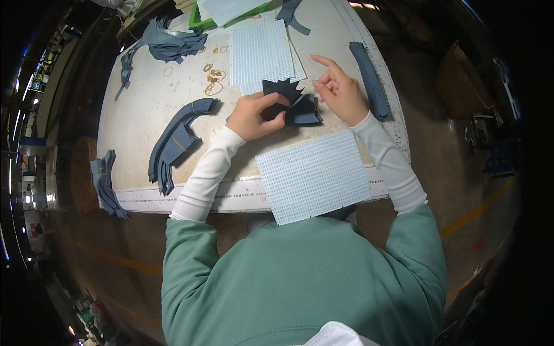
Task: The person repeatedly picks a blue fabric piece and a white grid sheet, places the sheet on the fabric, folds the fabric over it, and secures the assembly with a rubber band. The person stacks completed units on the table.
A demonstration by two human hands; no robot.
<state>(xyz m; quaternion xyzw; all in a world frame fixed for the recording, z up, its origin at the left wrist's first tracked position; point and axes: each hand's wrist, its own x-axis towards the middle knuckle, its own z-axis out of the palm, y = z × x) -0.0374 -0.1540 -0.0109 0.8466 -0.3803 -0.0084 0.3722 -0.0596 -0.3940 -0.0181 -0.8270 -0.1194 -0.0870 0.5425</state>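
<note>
Across the pale worktop (pixel 130 138), I watch the left hand (pixel 252 118) pinch dark fabric pieces (pixel 304 112) at centre, apparently to keep them together; the right hand (pixel 344 97) hangs free just right. A printed sheet (pixel 314 176) overhangs the near edge, perhaps for easy reach.

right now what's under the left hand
Dark fabric shows between the curled fingers and past the fingertips of the left hand; whatever lies beneath the palm is covered.
</note>
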